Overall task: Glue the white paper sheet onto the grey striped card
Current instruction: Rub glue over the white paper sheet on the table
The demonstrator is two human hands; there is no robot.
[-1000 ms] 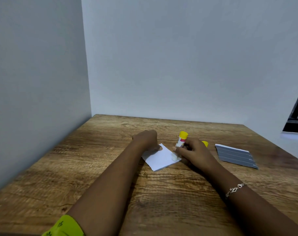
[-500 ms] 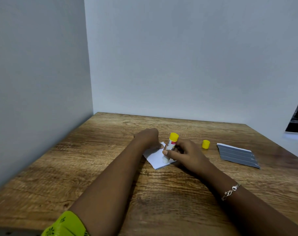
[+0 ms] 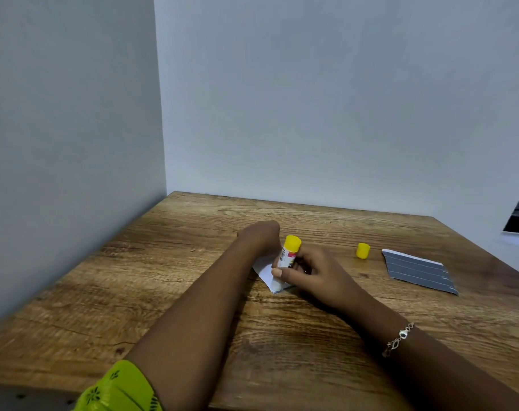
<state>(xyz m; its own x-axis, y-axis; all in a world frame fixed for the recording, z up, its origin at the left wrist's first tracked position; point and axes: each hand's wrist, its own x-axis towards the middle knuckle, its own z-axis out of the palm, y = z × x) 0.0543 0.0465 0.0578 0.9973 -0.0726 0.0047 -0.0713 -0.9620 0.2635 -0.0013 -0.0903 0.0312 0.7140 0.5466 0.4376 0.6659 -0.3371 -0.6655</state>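
I see a matt wooden table [image 3: 193,292] with rough-looking grain, and plain matt paper for the white paper sheet [image 3: 265,269]. The grey striped card [image 3: 418,272] looks smooth, the yellow cap [image 3: 363,250] plastic, the bracelet [image 3: 398,339] shiny metal.

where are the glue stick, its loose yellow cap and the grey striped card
glue stick [image 3: 288,256], head view, on its labelled barrel above the fingers
loose yellow cap [image 3: 362,250], head view, on its side wall
grey striped card [image 3: 418,271], head view, on the middle of its striped face
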